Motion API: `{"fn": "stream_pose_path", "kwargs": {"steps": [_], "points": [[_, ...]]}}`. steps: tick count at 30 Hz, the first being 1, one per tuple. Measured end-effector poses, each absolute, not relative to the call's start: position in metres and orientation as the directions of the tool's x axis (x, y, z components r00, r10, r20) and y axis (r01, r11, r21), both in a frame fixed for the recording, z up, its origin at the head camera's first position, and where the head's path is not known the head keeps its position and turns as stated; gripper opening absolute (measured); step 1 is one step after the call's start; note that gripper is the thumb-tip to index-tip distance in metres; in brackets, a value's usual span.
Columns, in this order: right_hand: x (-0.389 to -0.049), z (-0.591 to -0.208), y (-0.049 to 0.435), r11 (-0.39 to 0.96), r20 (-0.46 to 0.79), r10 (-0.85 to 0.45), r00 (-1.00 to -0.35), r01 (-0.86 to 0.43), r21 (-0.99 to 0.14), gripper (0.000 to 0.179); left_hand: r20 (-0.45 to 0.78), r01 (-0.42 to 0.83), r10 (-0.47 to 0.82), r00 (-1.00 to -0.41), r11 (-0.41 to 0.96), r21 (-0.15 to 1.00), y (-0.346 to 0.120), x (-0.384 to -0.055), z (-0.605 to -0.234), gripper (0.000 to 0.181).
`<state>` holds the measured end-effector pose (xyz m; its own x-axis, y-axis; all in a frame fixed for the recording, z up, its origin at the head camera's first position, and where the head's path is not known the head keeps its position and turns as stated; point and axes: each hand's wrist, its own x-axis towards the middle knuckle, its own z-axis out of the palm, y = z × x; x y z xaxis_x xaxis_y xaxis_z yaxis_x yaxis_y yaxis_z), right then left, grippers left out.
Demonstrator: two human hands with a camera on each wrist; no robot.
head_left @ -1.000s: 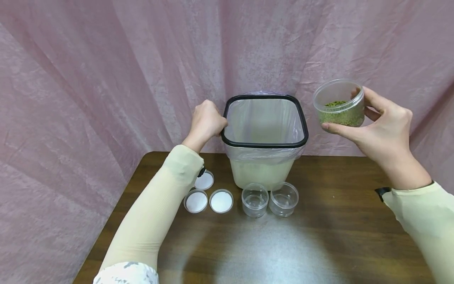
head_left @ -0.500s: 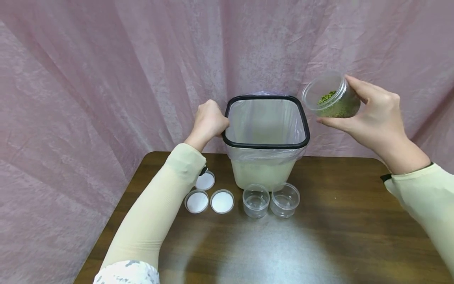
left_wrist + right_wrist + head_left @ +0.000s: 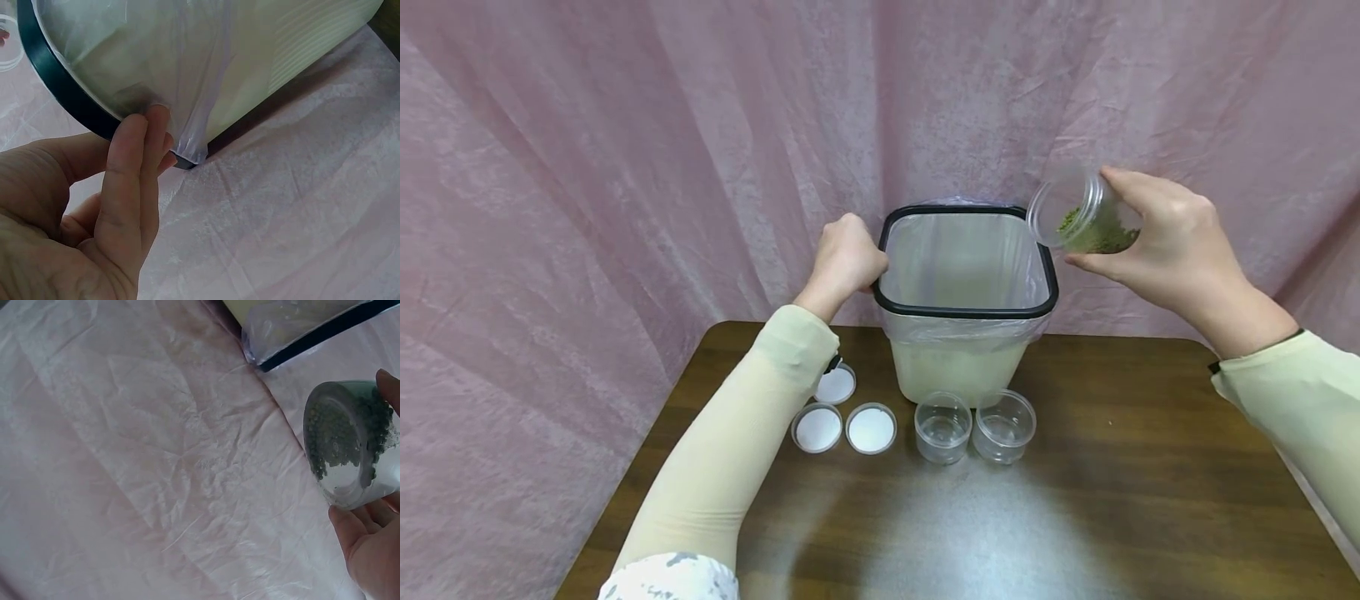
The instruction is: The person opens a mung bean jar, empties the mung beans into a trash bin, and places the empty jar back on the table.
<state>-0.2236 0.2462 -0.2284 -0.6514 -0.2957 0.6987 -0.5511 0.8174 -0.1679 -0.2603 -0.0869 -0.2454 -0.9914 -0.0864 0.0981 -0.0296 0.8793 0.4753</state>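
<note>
In the head view my right hand (image 3: 1172, 237) holds a clear plastic jar (image 3: 1088, 218) by its sides, thumb below and fingers above. The jar is tipped to the left, its open mouth over the right edge of a pale waste bin (image 3: 958, 367). Small green beans (image 3: 1112, 239), like mung beans, lie along its lower side; the right wrist view shows them through the jar bottom (image 3: 337, 444). My left hand (image 3: 847, 257) grips the bin's black rim (image 3: 970, 313) at its left side. In the left wrist view, fingers (image 3: 128, 162) press on the clear bag lining it.
Two clear open jars (image 3: 943, 427) stand side by side before the bin. Left of them, three round lids (image 3: 871, 429) with white insides lie on the brown wooden table (image 3: 1112, 500). A pink curtain (image 3: 737, 125) hangs behind the table.
My right hand has moved left toward the bin and tipped the jar further over, from nearly upright. The left hand has stayed on the rim.
</note>
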Motion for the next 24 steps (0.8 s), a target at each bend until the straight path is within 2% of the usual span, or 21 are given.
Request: {"fn": "stream_pose_path", "kwargs": {"steps": [10,17,24], "points": [[-0.2271,-0.2265,0.2445,0.802,0.686,-0.373,-0.624,-0.589,-0.100,0.088,0.099,-0.021,-0.080,-0.992,0.868,0.495,-0.0829,-0.2597,-0.2438,0.008],[-0.2301,-0.2245,0.2403,0.789,0.644,-0.431,-0.631,-0.610,-0.070,0.086,0.103,-0.025,-0.086,-0.991,0.872,0.489,-0.0843,-0.2590,-0.2443,0.007],[-0.2335,-0.2234,0.2389,0.769,0.665,-0.474,-0.577,-0.639,-0.007,0.083,0.103,-0.024,-0.085,-0.991,0.870,0.492,-0.0855,-0.2591,-0.2454,0.008]]}}
